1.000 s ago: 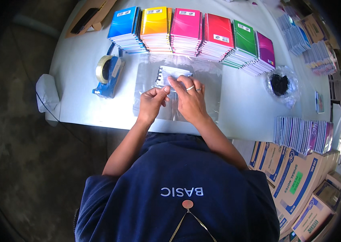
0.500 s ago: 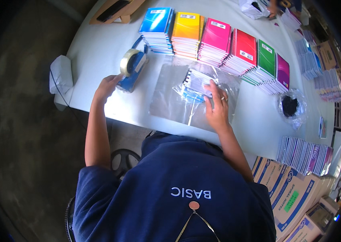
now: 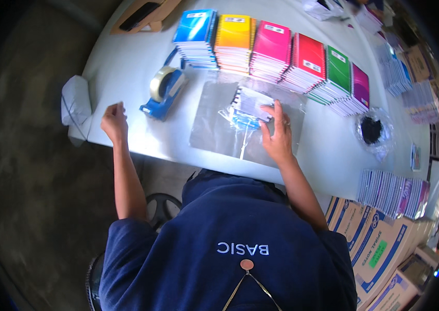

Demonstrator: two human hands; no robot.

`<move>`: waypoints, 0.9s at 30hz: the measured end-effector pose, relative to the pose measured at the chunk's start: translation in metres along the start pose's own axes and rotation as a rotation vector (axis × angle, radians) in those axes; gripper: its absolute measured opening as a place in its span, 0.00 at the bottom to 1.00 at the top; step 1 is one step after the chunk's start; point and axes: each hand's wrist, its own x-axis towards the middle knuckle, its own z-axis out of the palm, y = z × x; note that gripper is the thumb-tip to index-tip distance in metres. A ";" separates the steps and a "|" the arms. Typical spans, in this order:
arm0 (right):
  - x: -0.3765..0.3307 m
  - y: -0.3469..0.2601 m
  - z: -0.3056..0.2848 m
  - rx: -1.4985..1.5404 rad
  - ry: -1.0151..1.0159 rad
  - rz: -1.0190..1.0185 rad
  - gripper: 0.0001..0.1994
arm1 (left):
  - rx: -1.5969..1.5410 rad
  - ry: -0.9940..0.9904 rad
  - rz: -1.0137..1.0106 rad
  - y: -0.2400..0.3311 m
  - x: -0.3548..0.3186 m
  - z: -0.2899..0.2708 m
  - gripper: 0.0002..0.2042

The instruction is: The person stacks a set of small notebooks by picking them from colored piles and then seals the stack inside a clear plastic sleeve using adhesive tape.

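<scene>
My left hand (image 3: 115, 123) is over the table's left side, fingertips pinched together; whatever they hold, if anything, is too small to make out. Beside it stands a blue tape dispenser (image 3: 158, 109) with a roll of clear tape (image 3: 163, 84). My right hand (image 3: 280, 136) rests its spread fingers on the right edge of a small spiral notebook (image 3: 253, 102), pale side up. Crinkled clear plastic wrap (image 3: 245, 122) lies around the notebook, with blue showing at its near side. Under them is a clear flat sheet (image 3: 211, 135) on the white table.
Beyond the sheet runs a row of spiral notebook stacks (image 3: 270, 39) in several colours. A plastic bag with black contents (image 3: 372, 132) lies at right, near more bundled notebooks (image 3: 393, 192). A white bundle (image 3: 75, 101) sits at the left corner. Cardboard boxes (image 3: 364, 249) stand at lower right.
My left hand has come away from the tape dispenser, leftward and toward me, with its fingers now pinched. My right hand stays at the wrapped notebook. The whole view has shifted slightly.
</scene>
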 end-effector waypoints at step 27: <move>0.058 -0.002 -0.001 0.651 -0.098 0.375 0.45 | -0.879 -1.334 -0.528 0.085 -0.199 0.120 0.26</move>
